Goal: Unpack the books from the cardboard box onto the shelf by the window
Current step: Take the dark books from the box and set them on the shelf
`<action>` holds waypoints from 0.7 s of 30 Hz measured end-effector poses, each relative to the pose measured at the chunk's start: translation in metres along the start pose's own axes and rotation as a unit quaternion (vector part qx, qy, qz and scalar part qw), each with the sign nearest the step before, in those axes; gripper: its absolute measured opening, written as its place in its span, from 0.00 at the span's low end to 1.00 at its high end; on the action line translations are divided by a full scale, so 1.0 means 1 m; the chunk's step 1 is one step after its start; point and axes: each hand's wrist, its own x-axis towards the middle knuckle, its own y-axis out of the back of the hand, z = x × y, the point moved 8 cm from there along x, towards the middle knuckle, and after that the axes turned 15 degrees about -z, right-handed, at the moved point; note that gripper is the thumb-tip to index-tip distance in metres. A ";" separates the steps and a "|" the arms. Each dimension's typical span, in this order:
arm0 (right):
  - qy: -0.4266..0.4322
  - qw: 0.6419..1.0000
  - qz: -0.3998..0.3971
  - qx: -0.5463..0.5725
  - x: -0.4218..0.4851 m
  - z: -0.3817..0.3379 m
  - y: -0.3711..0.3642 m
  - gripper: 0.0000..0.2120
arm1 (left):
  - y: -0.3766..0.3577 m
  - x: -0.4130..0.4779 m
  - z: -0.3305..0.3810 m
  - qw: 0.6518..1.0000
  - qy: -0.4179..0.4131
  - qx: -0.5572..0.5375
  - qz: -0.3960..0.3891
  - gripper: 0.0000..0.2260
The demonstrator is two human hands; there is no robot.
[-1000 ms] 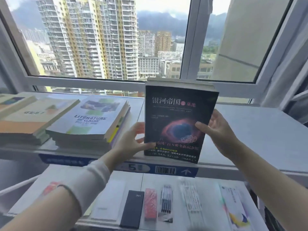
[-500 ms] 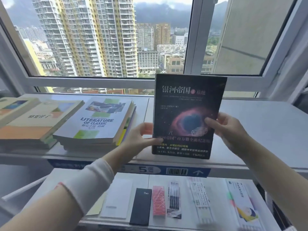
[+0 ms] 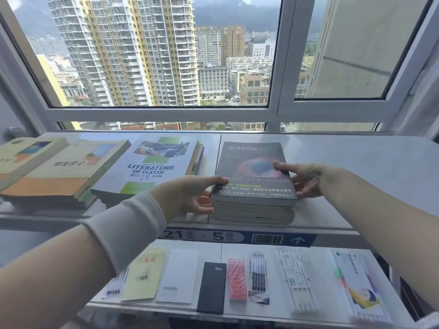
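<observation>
A stack of black books with a red nebula on the top cover [image 3: 249, 160] lies flat on the grey shelf [image 3: 356, 167] under the window. My left hand [image 3: 194, 195] grips the stack's left side, thumb on the top cover. Gripping the right side is my right hand [image 3: 301, 179], its thumb lying across the cover. To the left lie a pile topped by a "Literature of Classic" book [image 3: 152, 167] and two piles of beige and orange books [image 3: 61, 169]. The cardboard box is out of view.
The shelf's right half [image 3: 380, 181] is bare grey surface. A lower shelf holds a black diary [image 3: 211, 287], a pink packet [image 3: 236, 279], a pen pack [image 3: 258, 274], booklets and leaflets. A blue barcode label [image 3: 268, 238] runs along the upper shelf's front edge.
The black books, held upright facing me before, have been tipped down and now lie flat on the shelf. Both hands stayed on their sides.
</observation>
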 end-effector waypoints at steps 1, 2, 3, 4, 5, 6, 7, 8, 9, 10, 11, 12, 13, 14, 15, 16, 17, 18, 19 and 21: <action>0.006 1.000 0.010 -0.006 0.001 -0.002 0.003 0.19 | -0.001 -0.001 0.001 1.000 -0.002 0.009 0.002 0.16; 0.013 1.000 0.017 -0.010 0.001 -0.003 0.005 0.18 | -0.002 -0.001 0.001 1.000 -0.003 0.019 0.004 0.15; 0.020 0.999 0.020 -0.016 0.002 -0.003 0.005 0.17 | -0.003 -0.002 0.002 1.000 -0.007 0.025 0.007 0.14; 0.027 0.999 0.021 -0.022 0.003 -0.004 0.006 0.16 | -0.003 -0.002 0.003 0.999 -0.011 0.030 0.013 0.12; 0.032 0.999 0.024 -0.028 0.003 -0.004 0.006 0.16 | -0.004 -0.004 0.004 0.999 -0.015 0.032 0.019 0.11; 0.038 0.998 0.026 -0.036 0.004 -0.005 0.006 0.16 | -0.004 -0.004 0.005 0.999 -0.018 0.032 0.027 0.12; 0.044 0.998 0.029 -0.044 0.004 -0.006 0.007 0.15 | -0.004 -0.005 0.005 0.999 -0.023 0.033 0.037 0.12; 0.050 0.997 0.032 -0.054 0.003 -0.008 0.007 0.15 | -0.003 -0.006 0.006 0.998 -0.030 0.033 0.049 0.12; 0.057 0.996 0.037 -0.064 0.003 -0.010 0.008 0.15 | -0.003 -0.007 0.007 0.997 -0.035 0.032 0.060 0.12; 0.064 0.994 0.043 -0.073 0.002 -0.011 0.009 0.15 | -0.002 -0.008 0.007 0.996 -0.038 0.035 0.073 0.13; 0.072 0.993 0.051 -0.080 0.001 -0.012 0.010 0.15 | -0.001 -0.009 0.008 0.994 -0.039 0.047 0.085 0.14; 0.082 0.991 0.059 -0.085 0.000 -0.013 0.011 0.15 | 0.001 -0.010 0.009 0.992 -0.040 0.066 0.098 0.15; 0.091 0.990 0.067 -0.087 -0.002 -0.013 0.012 0.16 | 0.001 -0.011 0.010 0.989 -0.044 0.084 0.109 0.16; 0.096 0.989 0.073 -0.088 -0.004 -0.013 0.013 0.16 | 0.003 -0.011 0.011 0.986 -0.048 0.102 0.121 0.17; 0.098 0.988 0.078 -0.089 -0.005 -0.013 0.012 0.17 | 0.004 -0.012 0.012 0.982 -0.052 0.123 0.135 0.17; 0.096 0.987 0.083 -0.093 -0.007 -0.013 0.011 0.18 | 0.006 -0.014 0.013 0.976 -0.054 0.146 0.150 0.18; 0.094 0.986 0.086 -0.104 -0.010 -0.012 0.008 0.20 | 0.006 -0.015 0.013 0.972 -0.059 0.164 0.158 0.18; 0.094 0.984 0.089 -0.119 -0.015 -0.013 0.004 0.21 | 0.006 -0.015 0.013 0.970 -0.064 0.175 0.157 0.18; 0.096 0.982 0.095 -0.135 -0.020 -0.013 0.001 0.22 | 0.004 -0.017 0.013 0.970 -0.066 0.180 0.149 0.18; 0.110 0.970 0.133 -0.172 -0.036 -0.015 0.002 0.22 | -0.003 -0.022 0.018 0.961 -0.070 0.226 0.141 0.19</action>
